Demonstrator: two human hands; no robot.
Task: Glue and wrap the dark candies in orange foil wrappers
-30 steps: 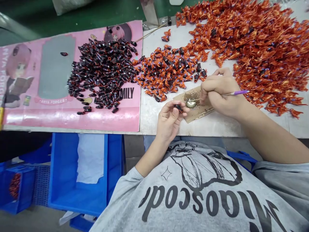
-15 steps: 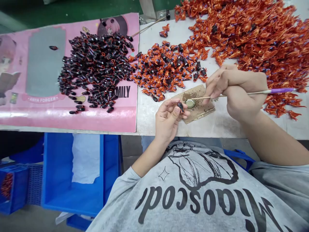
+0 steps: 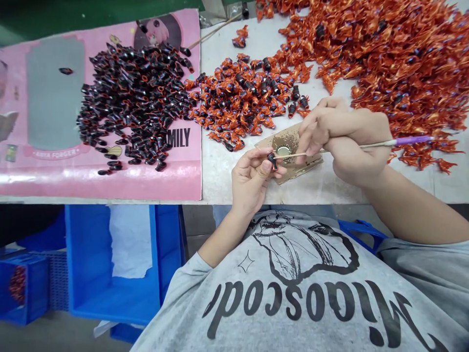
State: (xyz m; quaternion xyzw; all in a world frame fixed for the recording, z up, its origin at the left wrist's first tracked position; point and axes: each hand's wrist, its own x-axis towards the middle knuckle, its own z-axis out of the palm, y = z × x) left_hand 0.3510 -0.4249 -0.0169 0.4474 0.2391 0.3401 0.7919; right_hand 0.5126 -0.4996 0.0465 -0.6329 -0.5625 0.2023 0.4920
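Observation:
Between the thumb and fingers of my left hand (image 3: 252, 178) is a small black piece (image 3: 272, 160) with an orange edge. My right hand (image 3: 351, 139) grips a thin stick with a purple section (image 3: 412, 140), and its pale tip meets the black piece. Below the stick, a bottle cap (image 3: 283, 151) rests on a stained piece of cardboard (image 3: 306, 165). Whether the stick carries a brush or a bare point at its tip is too small to tell.
A heap of black pieces (image 3: 135, 93) lies on a pink printed mat (image 3: 176, 181). Mixed orange and black pieces (image 3: 234, 102) lie beside it, and a large orange pile (image 3: 406, 63) fills the right rear. Blue bins (image 3: 113, 298) stand below the table edge.
My right hand has moved left, bringing the stick's tip from over the bottle cap to the black piece. My left hand keeps its hold. The whole view has shifted slightly.

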